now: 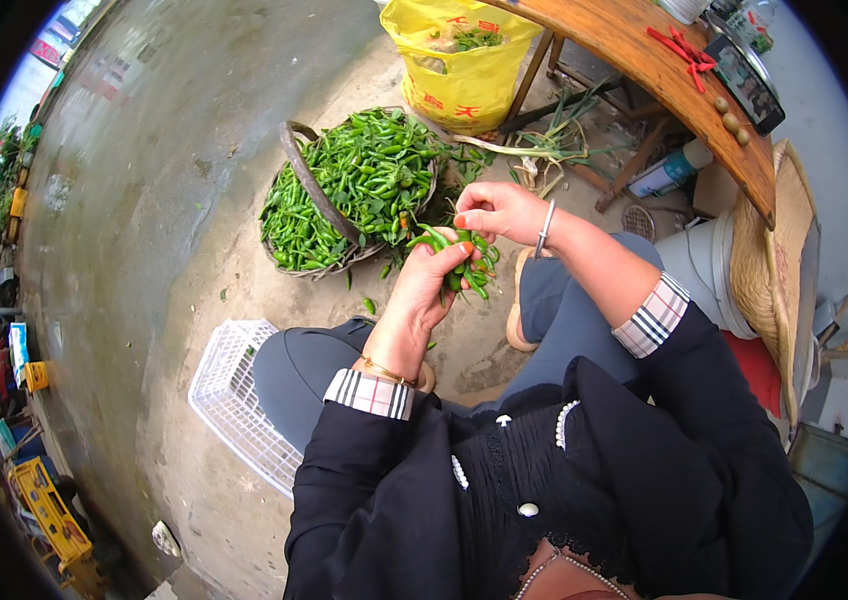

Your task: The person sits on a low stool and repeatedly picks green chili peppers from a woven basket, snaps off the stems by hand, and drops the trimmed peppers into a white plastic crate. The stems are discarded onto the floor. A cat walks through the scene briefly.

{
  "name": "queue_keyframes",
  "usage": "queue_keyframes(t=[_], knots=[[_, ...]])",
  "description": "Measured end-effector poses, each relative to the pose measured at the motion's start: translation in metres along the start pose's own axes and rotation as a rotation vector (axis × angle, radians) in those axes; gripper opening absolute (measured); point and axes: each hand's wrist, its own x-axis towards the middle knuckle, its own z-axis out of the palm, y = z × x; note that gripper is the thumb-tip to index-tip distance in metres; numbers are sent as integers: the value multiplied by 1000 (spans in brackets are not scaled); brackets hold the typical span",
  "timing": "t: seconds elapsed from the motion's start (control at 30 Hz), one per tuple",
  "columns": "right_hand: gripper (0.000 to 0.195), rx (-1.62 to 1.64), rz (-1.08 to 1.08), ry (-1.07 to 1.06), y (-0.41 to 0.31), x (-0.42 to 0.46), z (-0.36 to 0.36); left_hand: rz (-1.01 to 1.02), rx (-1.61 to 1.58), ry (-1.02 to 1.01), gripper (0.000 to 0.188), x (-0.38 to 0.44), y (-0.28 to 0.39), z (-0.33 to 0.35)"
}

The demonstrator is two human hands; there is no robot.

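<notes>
My left hand (431, 277) is closed around a bunch of green chili peppers (475, 279), held above the floor between my knees. Just above and to the right, my right hand (490, 213) has its thumb and finger bent close together at the upper edge of the bunch; whether a stem is pinched there cannot be told. A wicker basket (299, 271) with an arched handle stands on the concrete in front, heaped with green chili peppers (371, 161) and some leaves. A few loose peppers lie beside it.
A white plastic crate (233, 420) stands by my left knee. Beyond the basket is a yellow plastic bag (461, 82) holding plant matter. Scallions (544, 146) lie near a wooden table (664, 64) bearing a phone (745, 84). A white bucket (701, 259) is at right.
</notes>
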Motion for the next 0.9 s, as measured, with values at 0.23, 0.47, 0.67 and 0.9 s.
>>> queue_keyframes(t=[0.23,0.47,0.67,0.9], knots=[[16,-480,-301,132,-4,-3,5,8,184,179,22,-3,-1,7],[7,434,183,-39,12,1,9,110,382,147,21,-11,6,7],[8,577,306,-23,12,-5,2,121,558,181,21,-7,4,17],[11,448,118,-7,26,15,14,239,-219,344,13,-6,12,-15]])
